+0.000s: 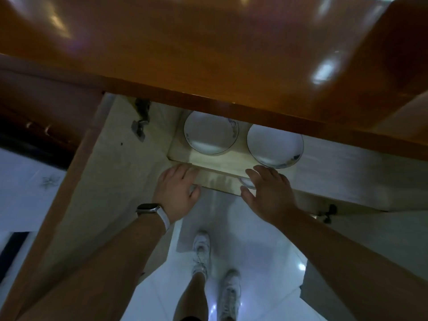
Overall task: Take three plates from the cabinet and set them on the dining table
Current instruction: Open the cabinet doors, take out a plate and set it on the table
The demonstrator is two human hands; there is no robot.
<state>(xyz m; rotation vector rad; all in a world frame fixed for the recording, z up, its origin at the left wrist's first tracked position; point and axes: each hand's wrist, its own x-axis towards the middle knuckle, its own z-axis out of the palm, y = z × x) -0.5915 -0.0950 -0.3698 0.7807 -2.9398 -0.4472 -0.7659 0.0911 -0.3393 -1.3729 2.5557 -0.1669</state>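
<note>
Both hands were open and empty, fingers spread and palms down, at the front edge of the cabinet's upper shelf (215, 162). The left hand (177, 189), with a watch (148, 208) on its wrist, hovered over the left end of that edge. The right hand (266, 188) reached over the right end.

Beyond the fingertips, farther back on the shelf, lay two white plates with thin dark rims, side by side and apart from each other. The left plate (209, 133) sat straight ahead of the left hand, partly tucked beneath the brown top (208, 54) of the cabinet. The right plate (274, 145) lay just past the right hand, nearer the shelf's front, so it looked the closer catch of the two.

A pale rounded edge showed on the lower shelf (220, 181) under the right hand; whether it was a third plate could not be told. Both doors (102, 181) stood swung wide, and no plate had yet been lifted.
</note>
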